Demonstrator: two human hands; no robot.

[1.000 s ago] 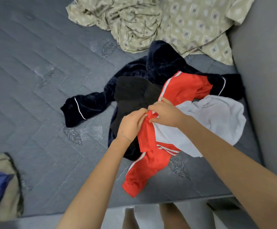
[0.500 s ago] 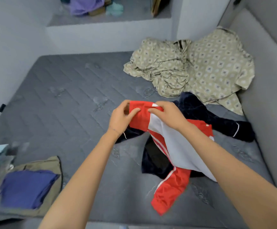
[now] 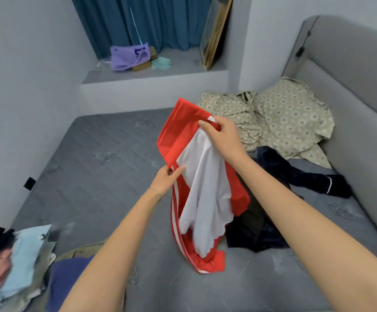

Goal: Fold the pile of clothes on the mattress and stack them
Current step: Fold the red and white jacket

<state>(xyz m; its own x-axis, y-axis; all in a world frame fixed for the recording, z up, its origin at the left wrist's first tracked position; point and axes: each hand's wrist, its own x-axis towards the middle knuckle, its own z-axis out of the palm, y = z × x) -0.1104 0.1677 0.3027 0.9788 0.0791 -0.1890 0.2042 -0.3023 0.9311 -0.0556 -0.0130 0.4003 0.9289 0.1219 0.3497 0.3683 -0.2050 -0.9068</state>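
Note:
A red garment with white side stripes and a white lining hangs in the air over the grey mattress. My right hand grips its top edge, held high. My left hand pinches the red edge lower down on the left. The garment's bottom end touches the mattress. A dark navy garment and a black one lie in a heap behind it on the right. Folded clothes are stacked at the lower left, next to a blue piece on an olive one.
A beige patterned sheet is bunched up at the far right corner. A grey padded headboard runs along the right side. A ledge with a purple bag and a leaning frame stands beyond the mattress.
Both hands have lifted the red garment up off the heap. The right hand rose higher while the left slid down its edge, and my view tilted up toward the far wall.

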